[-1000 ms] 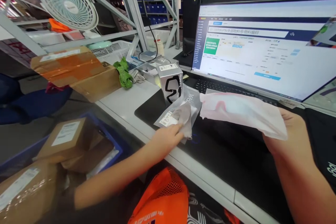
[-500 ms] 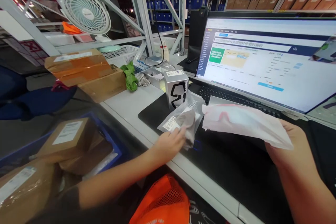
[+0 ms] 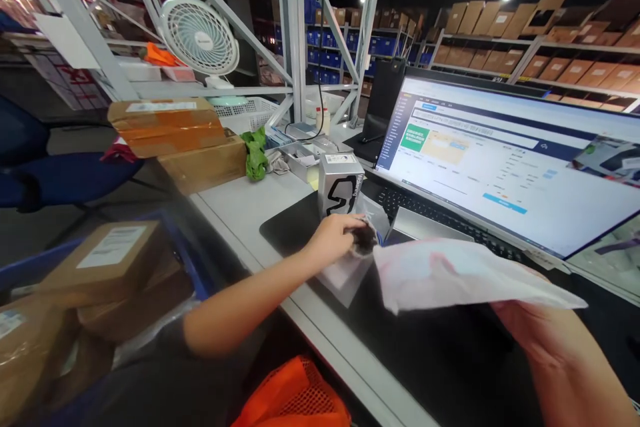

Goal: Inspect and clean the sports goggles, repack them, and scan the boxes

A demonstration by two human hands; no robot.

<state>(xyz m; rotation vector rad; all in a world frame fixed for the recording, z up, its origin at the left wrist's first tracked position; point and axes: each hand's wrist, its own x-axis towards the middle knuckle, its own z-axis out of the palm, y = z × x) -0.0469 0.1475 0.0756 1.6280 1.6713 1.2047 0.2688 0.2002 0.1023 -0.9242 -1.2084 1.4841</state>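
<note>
My left hand (image 3: 336, 239) is closed, with its fingers pinched round a small crumpled grey item (image 3: 365, 240) with a dark inside; its kind does not show. A clear plastic bag (image 3: 345, 283) lies under that hand on the black desk mat (image 3: 285, 220). Just behind stands a silver box (image 3: 340, 183) with black print, upright. My right hand (image 3: 525, 313) grips a soft white translucent packet (image 3: 450, 273) from below, fingers mostly hidden by it. A pinkish shape shows faintly through the packet, whose left end is close to the grey item.
A monitor (image 3: 475, 147) and black keyboard (image 3: 390, 199) stand behind the packet, with a flat silver object (image 3: 430, 223) before the keyboard. Cardboard boxes (image 3: 200, 163) and a green cloth (image 3: 255, 153) are at left. Below sits a blue bin (image 3: 187, 253) holding cartons. A fan (image 3: 200, 37) stands behind.
My left hand has lifted and turned the grey item up from the clear bag. The white packet has come lower and flatter in my right hand. The camera view has shifted.
</note>
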